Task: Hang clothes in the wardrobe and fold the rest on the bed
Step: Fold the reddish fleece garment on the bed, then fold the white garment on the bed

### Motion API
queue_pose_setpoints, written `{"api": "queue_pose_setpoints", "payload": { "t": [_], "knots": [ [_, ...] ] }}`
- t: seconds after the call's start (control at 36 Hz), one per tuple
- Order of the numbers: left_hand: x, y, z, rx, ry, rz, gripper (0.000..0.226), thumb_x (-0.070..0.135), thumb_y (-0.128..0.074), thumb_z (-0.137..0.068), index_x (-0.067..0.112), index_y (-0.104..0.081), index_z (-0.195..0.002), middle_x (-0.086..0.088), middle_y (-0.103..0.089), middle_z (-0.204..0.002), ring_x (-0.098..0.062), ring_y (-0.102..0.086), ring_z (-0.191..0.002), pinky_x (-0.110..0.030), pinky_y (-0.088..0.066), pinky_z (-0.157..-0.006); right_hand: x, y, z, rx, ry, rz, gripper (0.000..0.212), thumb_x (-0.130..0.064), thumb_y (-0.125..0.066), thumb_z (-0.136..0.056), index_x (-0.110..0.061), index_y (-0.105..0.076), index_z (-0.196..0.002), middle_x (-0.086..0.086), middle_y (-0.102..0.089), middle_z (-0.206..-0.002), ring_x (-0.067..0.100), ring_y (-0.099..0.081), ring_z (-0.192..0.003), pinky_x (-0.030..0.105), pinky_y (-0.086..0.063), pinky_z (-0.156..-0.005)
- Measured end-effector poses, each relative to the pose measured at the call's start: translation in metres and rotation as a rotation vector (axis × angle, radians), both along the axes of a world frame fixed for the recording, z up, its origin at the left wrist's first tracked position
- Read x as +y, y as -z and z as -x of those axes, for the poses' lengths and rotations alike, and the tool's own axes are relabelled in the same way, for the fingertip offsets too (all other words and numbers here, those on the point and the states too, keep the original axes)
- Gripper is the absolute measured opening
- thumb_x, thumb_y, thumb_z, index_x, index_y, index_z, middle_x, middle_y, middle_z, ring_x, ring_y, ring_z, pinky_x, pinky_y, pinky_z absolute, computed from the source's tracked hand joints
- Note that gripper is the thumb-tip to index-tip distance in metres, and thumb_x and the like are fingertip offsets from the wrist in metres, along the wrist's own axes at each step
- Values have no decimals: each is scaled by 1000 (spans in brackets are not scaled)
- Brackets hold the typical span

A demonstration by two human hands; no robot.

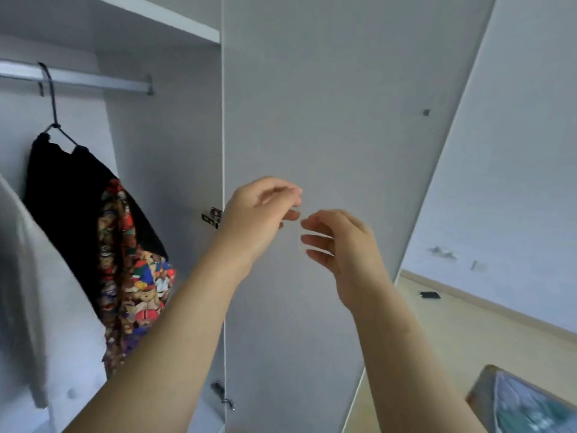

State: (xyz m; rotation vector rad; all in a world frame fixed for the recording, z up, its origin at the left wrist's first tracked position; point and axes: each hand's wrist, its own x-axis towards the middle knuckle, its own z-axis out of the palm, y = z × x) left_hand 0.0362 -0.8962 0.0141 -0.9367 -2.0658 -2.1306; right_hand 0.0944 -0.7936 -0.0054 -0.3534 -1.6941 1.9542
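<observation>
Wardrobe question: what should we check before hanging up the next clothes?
1. Wardrobe door open: ok, it stands swung wide.
2. Room on the rail: ok, bare to the right of the hanger.
3. Black garment hung up: ok, it hangs on that hanger from the rail.
4. Hands free: cannot tell; the left hand and right hand meet before the door, blurred, maybe pinching something small and clear.
5. Next garment picked up: not ok, no clothing in the hands.

Black garment [68, 195] on hanger [53, 101], on wardrobe rail [103, 81].
</observation>
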Motion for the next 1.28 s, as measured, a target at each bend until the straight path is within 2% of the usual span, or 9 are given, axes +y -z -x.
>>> {"api": "queue_pose_setpoints", "payload": {
  "t": [0.08,0.22,0.39,0.58,0.72,0.94,1.28],
  "knots": [
    [37,2,-20,3,57,8,19,18,-54,-91,25,-65,-77,11,-68,-76,-3,-67,-70,-31,-50,-78,32,0,-23,11,61,12,13,-16,-54,-89,-13,-62,-79,1,-68,-82,16,-62,-72,28,-47,-70],
    [103,10,-65,-9,166,18,18,18,-54,-91,23,-66,-79,10,-69,-78,-10,-68,-80,-28,-51,-76,87,8,-73,14,116,46,15,-14,-53,-89,-14,-61,-76,9,-71,-93,17,-62,-72,28,-48,-71],
    [182,24,-120,-64,272,20,16,19,-54,-92,21,-67,-83,6,-70,-81,-9,-68,-76,-28,-52,-76,160,24,-138,9,244,124,21,-11,-52,-90,-15,-60,-70,-1,-66,-71,15,-60,-64,25,-47,-64],
    [277,55,-169,-144,406,105,18,19,-54,-91,23,-65,-78,7,-68,-78,-8,-67,-72,-29,-50,-74,246,57,-206,-44,403,202,23,-11,-49,-92,-14,-59,-72,2,-65,-74,17,-59,-66,26,-45,-64],
    [341,77,-183,-189,479,178,19,17,-54,-90,18,-65,-76,6,-68,-76,-8,-67,-70,-31,-50,-75,302,79,-230,-71,517,260,22,-12,-47,-92,-14,-58,-73,1,-65,-74,16,-58,-64,25,-45,-63],
    [441,105,-169,-238,578,253,18,17,-54,-91,14,-64,-77,1,-67,-81,-9,-67,-69,-30,-49,-73,389,112,-224,-120,630,345,22,-13,-48,-93,-14,-58,-73,2,-66,-75,17,-59,-65,26,-45,-62],
    [589,115,-84,-281,617,318,18,16,-53,-91,20,-64,-78,2,-68,-82,-14,-66,-74,-30,-49,-75,533,112,-135,-127,691,431,20,-10,-48,-90,-14,-59,-73,3,-66,-75,18,-60,-68,27,-46,-63]
  ]
}}
